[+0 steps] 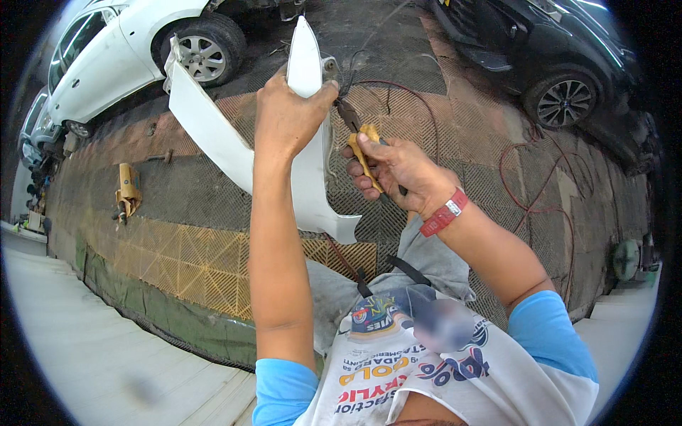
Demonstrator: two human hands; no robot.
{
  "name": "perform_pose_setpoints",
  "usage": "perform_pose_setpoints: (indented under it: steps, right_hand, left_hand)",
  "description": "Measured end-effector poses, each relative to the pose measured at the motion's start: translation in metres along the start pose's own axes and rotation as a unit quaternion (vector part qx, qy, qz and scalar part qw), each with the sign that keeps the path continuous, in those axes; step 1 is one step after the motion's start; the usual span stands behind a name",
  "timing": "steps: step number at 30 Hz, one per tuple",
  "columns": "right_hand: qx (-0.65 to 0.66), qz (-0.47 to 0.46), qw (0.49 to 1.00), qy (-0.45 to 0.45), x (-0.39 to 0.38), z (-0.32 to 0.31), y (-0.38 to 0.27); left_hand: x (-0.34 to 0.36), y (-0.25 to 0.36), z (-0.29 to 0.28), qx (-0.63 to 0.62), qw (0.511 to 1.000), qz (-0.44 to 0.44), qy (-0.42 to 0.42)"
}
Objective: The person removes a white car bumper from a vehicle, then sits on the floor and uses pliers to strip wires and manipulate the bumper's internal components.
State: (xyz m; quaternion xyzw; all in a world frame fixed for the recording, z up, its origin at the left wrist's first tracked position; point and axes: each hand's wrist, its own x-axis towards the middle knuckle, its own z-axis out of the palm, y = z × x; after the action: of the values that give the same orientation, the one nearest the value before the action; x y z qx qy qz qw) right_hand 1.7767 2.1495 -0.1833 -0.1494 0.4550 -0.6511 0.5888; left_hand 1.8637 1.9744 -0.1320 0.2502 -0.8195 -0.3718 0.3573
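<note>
A white car fender (pixel 310 186) hangs upright in front of me, its narrow end at the top and a long arm slanting off to the left. Around its upper part, my left hand (pixel 293 113) is closed, thumb toward the right edge. My right hand (pixel 403 172) grips pliers (pixel 366 157) with yellow and black handles. Their dark jaws reach to the fender's right edge, beside my left thumb, where thin dark wires (pixel 346 79) stick out. What exactly the jaws touch is too small to tell.
A white car (pixel 106 53) stands at the far left and a dark car (pixel 561 57) at the far right. On the matted floor (pixel 206 263) lie a yellow-brown package (pixel 128 186), a hammer-like tool (pixel 162 155) and a red hose (pixel 529 206). A small green fan (pixel 626 260) is at right.
</note>
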Motion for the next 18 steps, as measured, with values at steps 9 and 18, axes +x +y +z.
perform_pose_setpoints:
  steps: [9,18]
  right_hand:
    - [-0.096,-0.069,0.991,0.065,0.021,0.0,0.033]
    - [-0.212,-0.115,0.965,0.103,0.035,-0.005,0.042]
  left_hand:
    - [-0.115,-0.029,0.033,-0.047,0.965,0.096,0.241]
    - [-0.15,-0.026,0.092,-0.335,0.935,-0.101,0.057]
